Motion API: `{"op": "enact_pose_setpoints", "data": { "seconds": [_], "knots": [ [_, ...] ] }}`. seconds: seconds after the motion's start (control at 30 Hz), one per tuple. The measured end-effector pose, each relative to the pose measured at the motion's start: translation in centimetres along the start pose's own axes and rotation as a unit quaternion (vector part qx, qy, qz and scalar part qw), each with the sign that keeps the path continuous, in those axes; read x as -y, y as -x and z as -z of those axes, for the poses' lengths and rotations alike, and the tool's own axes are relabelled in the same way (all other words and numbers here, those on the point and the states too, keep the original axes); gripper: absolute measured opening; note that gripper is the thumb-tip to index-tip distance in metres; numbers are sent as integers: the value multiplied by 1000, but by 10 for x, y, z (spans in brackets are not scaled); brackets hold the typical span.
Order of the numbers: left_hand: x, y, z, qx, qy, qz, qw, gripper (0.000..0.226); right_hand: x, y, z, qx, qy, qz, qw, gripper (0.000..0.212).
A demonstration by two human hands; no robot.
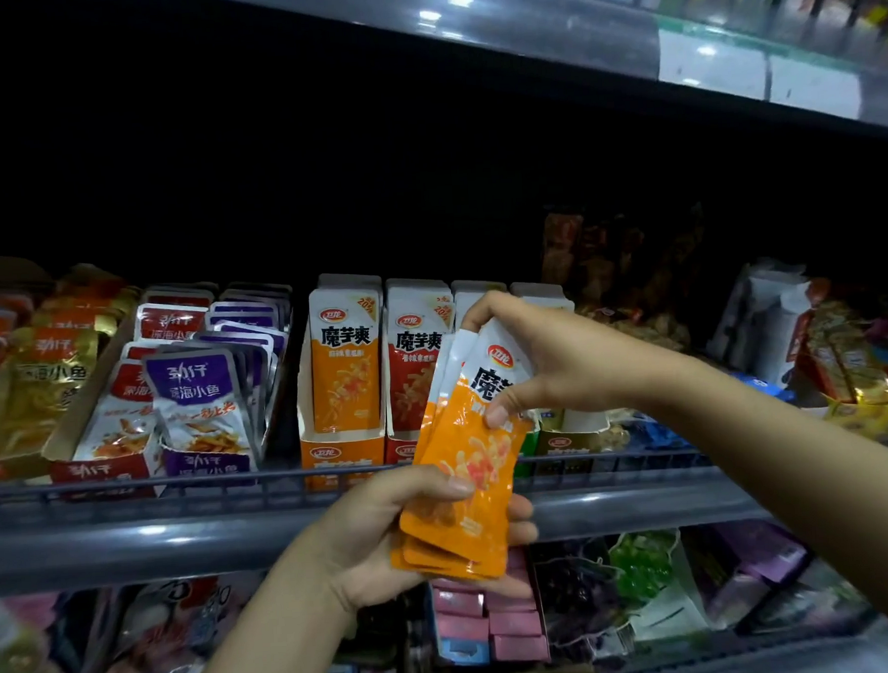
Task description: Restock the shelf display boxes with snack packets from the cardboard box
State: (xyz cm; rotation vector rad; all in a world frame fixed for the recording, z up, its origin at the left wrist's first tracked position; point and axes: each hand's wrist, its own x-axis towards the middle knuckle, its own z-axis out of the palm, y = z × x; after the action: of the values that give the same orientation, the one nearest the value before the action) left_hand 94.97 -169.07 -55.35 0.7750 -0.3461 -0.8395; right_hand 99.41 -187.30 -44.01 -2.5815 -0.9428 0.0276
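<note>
Orange snack packets (464,469), pinched by both hands (390,534) (551,361), front a dim shelf (185,540); orange display box (343,460) at nine o'clock holds matching packets

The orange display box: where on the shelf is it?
In the head view, the orange display box stands left of centre, between the purple fish-snack box and the red display box.

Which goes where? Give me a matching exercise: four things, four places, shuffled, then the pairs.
Things:
1. orange packets
2. purple packets
3. gold packets
4. pink boxes

Places:
A. far left of the shelf
B. lower shelf, under the hands
C. in both hands
D. display box left of the orange display box

Pairs: 1-C, 2-D, 3-A, 4-B
</note>
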Motion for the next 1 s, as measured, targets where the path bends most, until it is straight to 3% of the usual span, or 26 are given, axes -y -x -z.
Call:
{"op": "enact_pose_setpoints", "data": {
  "seconds": [0.23, 0.37, 0.5, 0.6, 0.7, 0.8, 0.87, 1.0],
  "knots": [
    [-6, 8, -5, -94, -76, 30, 992, 66, 6, -13, -2, 33, 111, 32, 993, 75],
    [-13, 16, -4, -94, -73, 17, 993, 51, 9, -27, -3, 23, 40, 10, 999, 81],
    [-22, 23, 3, -118, -58, -22, 991, 49, 10, -46, -6, 115, -99, -24, 988, 43],
    [-27, 27, 0, -133, -81, -49, 987, 43, 13, -61, -3, 98, -72, -16, 992, 39],
    [-33, 27, 4, -267, -182, -138, 936, 30, 15, -79, 10, 33, -78, -13, 996, 61],
    [-39, 31, 15, -380, -288, -233, 847, 11, 14, -96, 21, 32, -91, 4, 995, 45],
    [-42, 36, 19, -395, -350, -251, 811, 8, 13, -107, 22, 60, -100, -18, 993, 32],
    [-44, 40, 24, -398, -359, -284, 795, 12, 15, -122, 18, 109, -152, -61, 980, 20]
  ]
}}
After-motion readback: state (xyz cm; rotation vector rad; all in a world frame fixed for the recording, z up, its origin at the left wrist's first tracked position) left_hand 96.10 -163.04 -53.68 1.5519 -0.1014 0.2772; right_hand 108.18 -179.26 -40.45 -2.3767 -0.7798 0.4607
